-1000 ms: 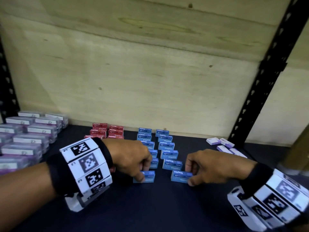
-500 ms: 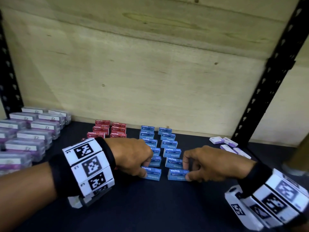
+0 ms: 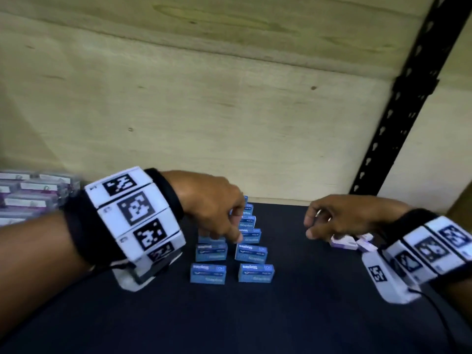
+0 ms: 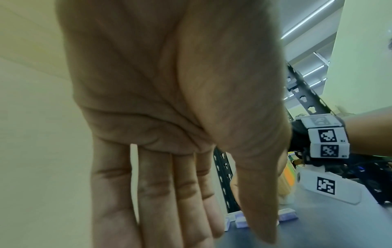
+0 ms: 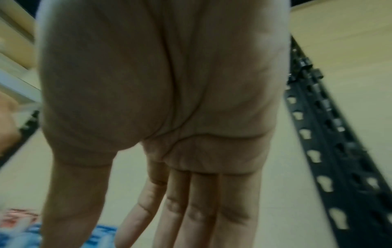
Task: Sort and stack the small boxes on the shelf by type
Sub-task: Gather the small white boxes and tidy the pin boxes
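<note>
The left hand hangs over the two rows of blue staple boxes and covers the far end of the left row, so how many boxes stand there cannot be counted. Its fingertips point down at the third box in that row; whether they touch it cannot be told from the head view. The left wrist view shows the palm with straight, relaxed fingers and nothing held. The red boxes do not show in the head view; a blurred red patch sits at the lower left corner of the right wrist view.

The right hand hovers to the right of the blue rows, apart from them, fingers loosely bent, holding nothing; its wrist view shows the fingers fairly straight. It partly hides a few small white and purple boxes lying flat on the shelf. At the far left, stacks of grey and purple boxes are cut off by the frame edge and blurred.

The blue boxes stand on edge in two rows running toward the back, the nearest pair well in the open. The shelf has a dark, matt surface. Behind it is a pale plywood back panel, and a black perforated metal upright slants up at the right.
</note>
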A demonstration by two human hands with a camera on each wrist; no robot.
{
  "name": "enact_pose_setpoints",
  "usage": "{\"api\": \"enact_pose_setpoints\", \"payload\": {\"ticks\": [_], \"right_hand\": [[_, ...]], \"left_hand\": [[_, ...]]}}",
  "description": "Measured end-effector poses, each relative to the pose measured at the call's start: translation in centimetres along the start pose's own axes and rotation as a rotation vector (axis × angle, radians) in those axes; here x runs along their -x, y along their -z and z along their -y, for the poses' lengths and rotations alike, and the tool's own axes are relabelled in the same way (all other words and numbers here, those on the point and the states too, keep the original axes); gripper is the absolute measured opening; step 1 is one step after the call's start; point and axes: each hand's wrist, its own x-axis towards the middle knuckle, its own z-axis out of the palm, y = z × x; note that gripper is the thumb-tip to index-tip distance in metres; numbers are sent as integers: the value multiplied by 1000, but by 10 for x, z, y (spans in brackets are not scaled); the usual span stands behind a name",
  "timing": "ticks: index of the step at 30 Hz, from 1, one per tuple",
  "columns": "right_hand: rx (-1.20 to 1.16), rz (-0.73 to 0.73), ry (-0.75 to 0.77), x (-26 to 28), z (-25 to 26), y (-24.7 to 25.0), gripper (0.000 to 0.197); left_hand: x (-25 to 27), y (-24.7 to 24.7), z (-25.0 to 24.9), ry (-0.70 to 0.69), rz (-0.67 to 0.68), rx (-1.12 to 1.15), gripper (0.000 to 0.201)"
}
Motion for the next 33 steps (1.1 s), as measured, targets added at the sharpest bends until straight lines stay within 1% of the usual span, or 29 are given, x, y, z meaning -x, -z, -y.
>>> {"api": "enact_pose_setpoints", "payload": {"ticks": [4, 7, 9, 13, 15, 18, 20, 23, 28, 33], "right_hand": [[52, -148, -113, -33, -45, 30, 18], [159, -210, -209, -55, -73, 43, 12], [236, -221, -265, -65, -86, 48, 14], [302, -163, -349, -85, -110, 49, 25], [277, -147, -359, -91, -119, 52, 27], [218, -146, -322, -95, -128, 57, 24], [182, -121, -293, -98, -131, 58, 29], [195, -104, -270, -101, -130, 59, 34], [166, -68, -280, -101, -127, 64, 33], [171, -76, -301, -103, -124, 65, 30]], "left_hand": [[-45, 15, -18, -55, -49, -55, 29], [-83, 21, -33, -86, -36, -93, 32], [-108, 24, -43, -103, -39, -117, 33], [-155, 24, -57, -136, -46, -152, 34], [-178, 21, -62, -143, -52, -162, 34], [-209, 16, -69, -145, -56, -174, 35], [-227, 12, -74, -147, -59, -173, 36], [-246, 4, -81, -153, -53, -168, 42], [-262, -5, -93, -152, -70, -185, 53], [-264, -6, -92, -157, -92, -197, 50]]}}
